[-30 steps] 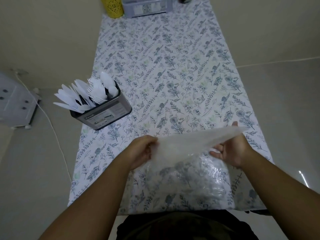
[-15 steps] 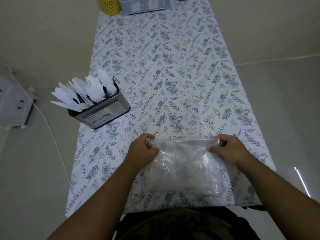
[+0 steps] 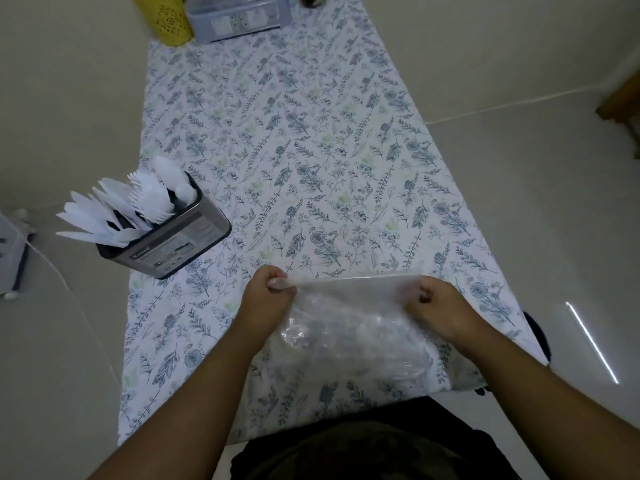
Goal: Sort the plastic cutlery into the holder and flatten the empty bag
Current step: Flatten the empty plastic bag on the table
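Clear plastic, crinkled and see-through, fills the near middle of the head view: the bag [image 3: 349,327] lies on the desk [image 3: 311,150] at about 6 o'clock, its far edge pulled into a straight, taut line between both hands. No cutlery shows inside it.

Sorting looks finished. White cutlery [image 3: 128,209] stands bunched in the holder [image 3: 173,247] at about 9 o'clock, at the desk's left edge, well apart from the bag. So the step in hand is, by my reading, the flattening of the bag.

At the bag's 10 o'clock corner the left hand [image 3: 268,299] has its fingers curled tight, pinching the edge between thumb and fingers. At the 2 o'clock corner the right hand [image 3: 433,306] is likewise closed, with the plastic gathered under its curled fingers. The two hands are apart, one at each end of the stretched edge. Whether that edge is lifted off the desk or touches it I cannot tell.

Next, I judge, the edge needs laying down on the cloth and the wrinkled body pressing out toward 6 o'clock with flat palms, since the middle is puffed and creased.

At 12 o'clock, a yellow pot [image 3: 173,19] and a grey box [image 3: 239,19] stand at the desk's far end.
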Available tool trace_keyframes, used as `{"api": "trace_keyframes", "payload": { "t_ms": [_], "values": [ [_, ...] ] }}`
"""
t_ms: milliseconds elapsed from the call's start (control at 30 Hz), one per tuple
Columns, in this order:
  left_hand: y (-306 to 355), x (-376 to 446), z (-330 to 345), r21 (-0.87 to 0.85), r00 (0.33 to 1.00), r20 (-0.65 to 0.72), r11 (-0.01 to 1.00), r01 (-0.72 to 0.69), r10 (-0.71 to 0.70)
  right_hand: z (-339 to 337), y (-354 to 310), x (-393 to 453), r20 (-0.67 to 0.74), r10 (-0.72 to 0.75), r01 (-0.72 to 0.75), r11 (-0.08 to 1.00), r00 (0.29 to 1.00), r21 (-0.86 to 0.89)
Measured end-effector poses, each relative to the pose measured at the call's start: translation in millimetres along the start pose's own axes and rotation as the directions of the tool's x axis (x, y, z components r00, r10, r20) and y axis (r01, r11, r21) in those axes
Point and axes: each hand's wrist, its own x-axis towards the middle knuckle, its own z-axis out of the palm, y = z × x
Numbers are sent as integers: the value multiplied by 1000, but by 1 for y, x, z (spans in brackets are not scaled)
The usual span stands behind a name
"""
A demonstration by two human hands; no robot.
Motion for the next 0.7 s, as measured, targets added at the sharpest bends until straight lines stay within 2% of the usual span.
{"api": "trace_keyframes", "payload": {
  "t_ms": [133, 233, 300, 367, 433, 500, 533, 600, 667, 700],
  "values": [
    [24, -1, 23, -154, 1000, -25, 988, -4, 0, -16, 0, -18, -95, 5, 18, 970, 996, 241],
    [52, 1, 51, -193, 996, -80, 980, -48, 33, -39, 10, -35, -38, 49, -34, 949, 998, 314],
    [73, 4, 77, -145, 990, -78, 981, -131, 121, -56, 21, -47, -19, 86, -70, 906, 996, 417],
    [94, 6, 107, 41, 957, -70, 959, -279, 282, -73, 34, -59, -66, 131, -70, 817, 989, 572],
    [114, 3, 143, 248, 874, -9, 848, -469, 486, -90, 53, -67, -181, 218, -36, 730, 959, 682],
    [132, -9, 188, 306, 747, 202, 683, -663, 634, -108, 72, -75, -302, 325, 11, 665, 896, 747],
    [138, -18, 212, 285, 671, 351, 608, -741, 653, -117, 82, -79, -352, 373, 53, 618, 859, 784],
    [143, -42, 262, 218, 504, 629, 488, -845, 593, -134, 104, -87, -435, 455, 153, 533, 777, 832],
    [140, -63, 311, 159, 364, 788, 408, -899, 496, -147, 131, -93, -495, 525, 209, 511, 692, 834],
    [138, -71, 335, 148, 330, 838, 400, -905, 435, -152, 148, -94, -511, 561, 213, 511, 652, 833]
  ]
}}
